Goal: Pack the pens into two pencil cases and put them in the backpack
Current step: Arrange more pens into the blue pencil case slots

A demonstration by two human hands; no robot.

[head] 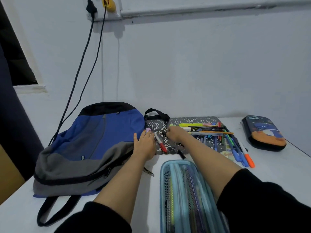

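One pale-blue mesh pencil case (176, 190), dark printed case (264, 132), blue-grey backpack (94, 140)

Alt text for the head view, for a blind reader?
On a patterned mat, the left hand lies flat beside a red-capped marker; the right hand grips a dark pen. Backpack left, mesh pencil case near, loose pens right.

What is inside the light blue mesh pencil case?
Through the light blue mesh pencil case, long thin items show, one yellow-green, one purple, probably pens. Blur hides the count; the right forearm covers its far corner.
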